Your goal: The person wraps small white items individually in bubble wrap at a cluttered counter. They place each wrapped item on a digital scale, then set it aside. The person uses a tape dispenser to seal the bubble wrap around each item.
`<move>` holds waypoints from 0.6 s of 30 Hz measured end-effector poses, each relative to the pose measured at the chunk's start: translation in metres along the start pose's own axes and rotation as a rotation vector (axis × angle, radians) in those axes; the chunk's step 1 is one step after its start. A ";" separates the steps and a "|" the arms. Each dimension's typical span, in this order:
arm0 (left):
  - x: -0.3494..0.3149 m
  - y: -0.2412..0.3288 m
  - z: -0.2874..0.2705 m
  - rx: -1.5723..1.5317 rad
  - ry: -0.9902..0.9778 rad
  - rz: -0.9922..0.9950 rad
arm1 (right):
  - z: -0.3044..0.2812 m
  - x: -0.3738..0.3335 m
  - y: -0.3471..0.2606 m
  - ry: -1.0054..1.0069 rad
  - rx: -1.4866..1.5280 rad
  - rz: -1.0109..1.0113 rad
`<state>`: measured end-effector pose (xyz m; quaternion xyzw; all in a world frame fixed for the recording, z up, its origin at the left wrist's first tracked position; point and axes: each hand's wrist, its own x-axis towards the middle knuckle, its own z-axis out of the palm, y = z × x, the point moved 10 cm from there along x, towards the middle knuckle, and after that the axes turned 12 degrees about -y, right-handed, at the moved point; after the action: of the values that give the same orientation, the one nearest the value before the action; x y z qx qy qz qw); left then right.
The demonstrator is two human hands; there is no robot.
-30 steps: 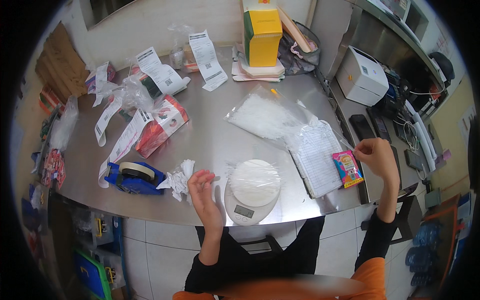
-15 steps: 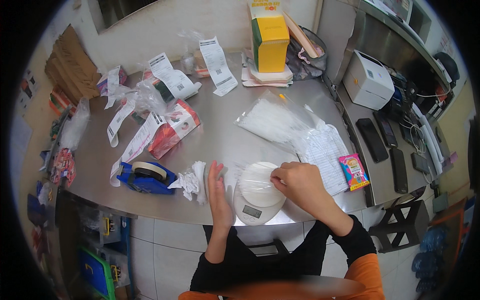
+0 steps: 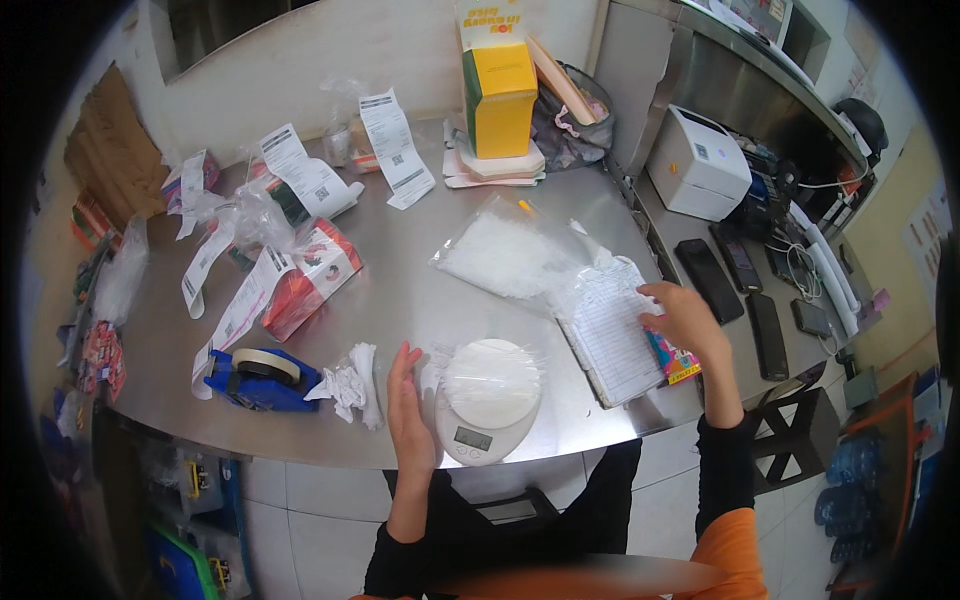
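A small white kitchen scale [image 3: 487, 402] with a clear bag of white stuff on its pan stands at the near edge of the steel counter [image 3: 420, 300]. My left hand [image 3: 408, 412] rests flat and open just left of the scale, holding nothing. My right hand [image 3: 682, 317] lies at the right, fingers spread on a stack of lined paper sheets in a clear sleeve [image 3: 610, 330]. It also partly covers a small colourful snack packet [image 3: 676, 364]. A crumpled white wrapper [image 3: 350, 384] lies left of my left hand.
A blue tape dispenser [image 3: 258, 375] sits at the left front, with bagged red parcels and long receipts [image 3: 300, 275] behind it. A big clear bag of white stuff [image 3: 505, 255] lies mid-counter. A yellow box [image 3: 498, 92], a white label printer [image 3: 698, 165] and several phones [image 3: 735, 280] stand at the back and right.
My right hand left the top of the scale and moved right onto the paper sheets and snack packet. My left hand stayed beside the scale.
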<state>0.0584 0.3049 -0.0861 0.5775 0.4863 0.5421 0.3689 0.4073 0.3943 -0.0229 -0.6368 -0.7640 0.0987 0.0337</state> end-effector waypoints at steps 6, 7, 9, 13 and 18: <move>0.000 -0.003 -0.001 -0.077 0.012 -0.018 | 0.038 0.020 0.016 0.051 0.041 0.079; 0.000 -0.005 -0.001 -0.097 0.010 -0.019 | 0.038 0.021 0.008 0.106 0.032 0.036; 0.000 -0.007 -0.001 -0.139 0.014 -0.025 | 0.040 0.024 -0.001 0.159 0.051 0.006; -0.001 -0.013 -0.001 -0.221 0.017 -0.036 | 0.045 0.033 -0.003 0.203 0.104 0.023; -0.002 -0.011 -0.002 -0.184 0.022 -0.023 | 0.048 0.038 -0.002 0.261 -0.040 0.098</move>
<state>0.0546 0.3056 -0.0969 0.5294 0.4450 0.5867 0.4213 0.3895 0.4255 -0.0719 -0.6814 -0.7228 0.0012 0.1154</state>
